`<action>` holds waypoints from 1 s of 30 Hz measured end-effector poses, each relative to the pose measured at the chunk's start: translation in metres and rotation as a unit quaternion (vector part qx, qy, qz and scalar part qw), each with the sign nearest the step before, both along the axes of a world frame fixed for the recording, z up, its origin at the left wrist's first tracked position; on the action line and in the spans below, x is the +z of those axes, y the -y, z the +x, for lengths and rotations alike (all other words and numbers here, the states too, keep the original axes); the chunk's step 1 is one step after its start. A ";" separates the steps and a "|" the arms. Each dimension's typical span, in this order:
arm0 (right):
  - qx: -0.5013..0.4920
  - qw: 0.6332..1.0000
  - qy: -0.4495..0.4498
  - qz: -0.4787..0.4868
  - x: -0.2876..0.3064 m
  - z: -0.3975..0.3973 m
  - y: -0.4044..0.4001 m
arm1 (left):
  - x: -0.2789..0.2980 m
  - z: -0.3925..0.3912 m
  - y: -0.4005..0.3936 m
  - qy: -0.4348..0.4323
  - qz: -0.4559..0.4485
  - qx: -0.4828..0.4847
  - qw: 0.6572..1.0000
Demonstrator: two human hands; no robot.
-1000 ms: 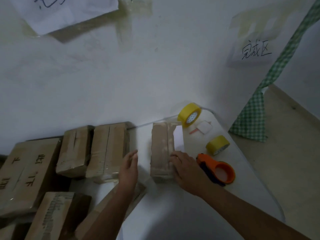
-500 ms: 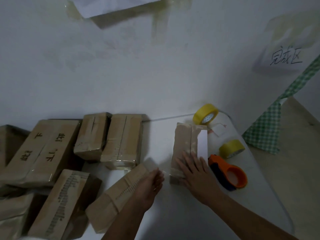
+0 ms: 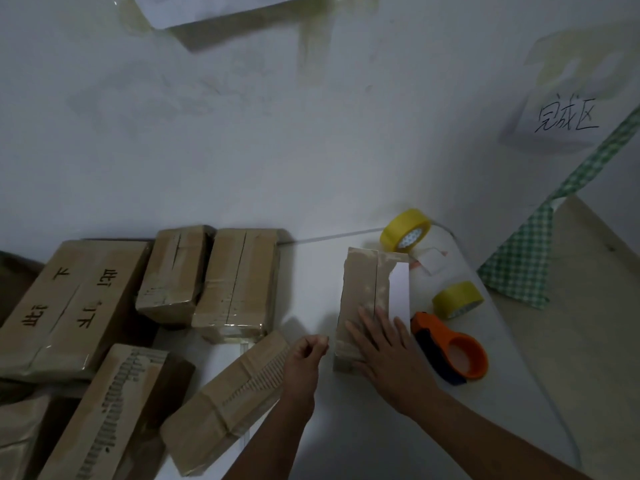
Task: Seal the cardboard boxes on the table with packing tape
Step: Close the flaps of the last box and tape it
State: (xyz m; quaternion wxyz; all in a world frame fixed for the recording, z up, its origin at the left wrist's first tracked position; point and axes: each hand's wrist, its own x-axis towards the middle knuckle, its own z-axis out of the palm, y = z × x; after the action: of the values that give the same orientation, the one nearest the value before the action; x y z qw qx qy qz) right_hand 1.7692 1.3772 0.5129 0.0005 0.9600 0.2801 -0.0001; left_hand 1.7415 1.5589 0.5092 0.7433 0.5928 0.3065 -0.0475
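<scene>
So right hand [image 3: 388, 355] lies flat with fingers spread on the narrow taped-up box [image 3: 363, 299], left hand [image 3: 306, 355] loosely curled around nothing just beside it, with five more boxes off to the left, two yellow tape rolls [image 3: 405, 230] and one orange dispenser [image 3: 453, 351] on a white table [image 3: 311, 292] against a white wall.

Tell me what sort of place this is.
Probably a small packing station. Taped cardboard boxes crowd a white table, with yellow tape rolls and an orange tape dispenser beside them, and a handwritten sign is taped to the wall.
</scene>
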 end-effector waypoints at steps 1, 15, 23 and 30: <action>0.000 1.000 0.001 0.000 0.000 0.000 0.000 | -0.002 0.003 0.003 0.007 -0.004 -0.009 1.000; -0.004 1.000 -0.008 0.000 -0.002 0.002 -0.003 | -0.023 0.017 0.014 0.010 0.208 -0.105 0.972; -0.007 1.000 -0.020 0.006 0.002 0.003 -0.003 | 0.003 0.008 -0.007 -0.018 0.207 -0.059 0.976; -0.012 0.999 -0.040 0.003 0.004 0.002 -0.004 | 0.018 -0.013 0.003 0.050 0.335 -0.332 0.880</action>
State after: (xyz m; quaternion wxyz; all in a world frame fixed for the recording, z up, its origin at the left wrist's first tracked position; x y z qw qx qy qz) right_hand 1.7709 1.3814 0.5172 -0.0137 0.9625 0.2685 -0.0376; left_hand 1.7289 1.5555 0.5271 0.4553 0.8750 0.0521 -0.1563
